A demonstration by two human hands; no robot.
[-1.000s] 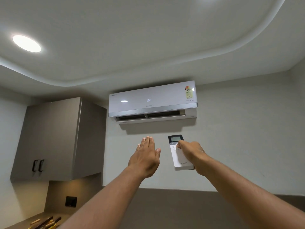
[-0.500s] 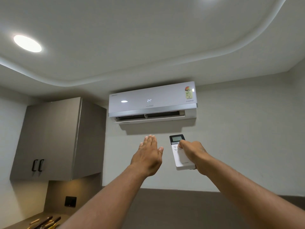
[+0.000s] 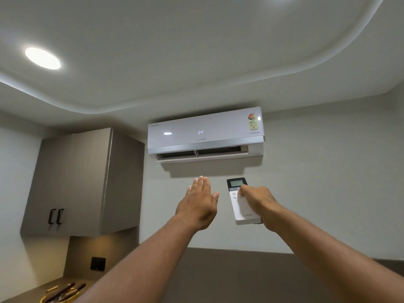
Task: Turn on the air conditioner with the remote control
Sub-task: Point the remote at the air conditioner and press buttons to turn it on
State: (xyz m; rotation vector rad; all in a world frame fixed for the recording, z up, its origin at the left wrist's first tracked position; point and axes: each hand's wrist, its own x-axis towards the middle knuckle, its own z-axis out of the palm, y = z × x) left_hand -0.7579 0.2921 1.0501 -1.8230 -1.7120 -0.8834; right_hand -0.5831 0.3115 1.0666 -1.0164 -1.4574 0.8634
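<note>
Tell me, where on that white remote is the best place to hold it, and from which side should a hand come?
Grip the remote on its plain lower half, coming from below and from its right edge, as the right hand does. It stands upright with its screen end toward the air conditioner, so a low grip leaves the screen showing and puts the thumb on the buttons.

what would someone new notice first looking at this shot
The white air conditioner high on the wall, its display reading 24 and its louvre open. Just below it, the right hand holds the remote control pointed up, while the left hand is raised flat and empty beside it. A round ceiling light glows at upper left.
</note>
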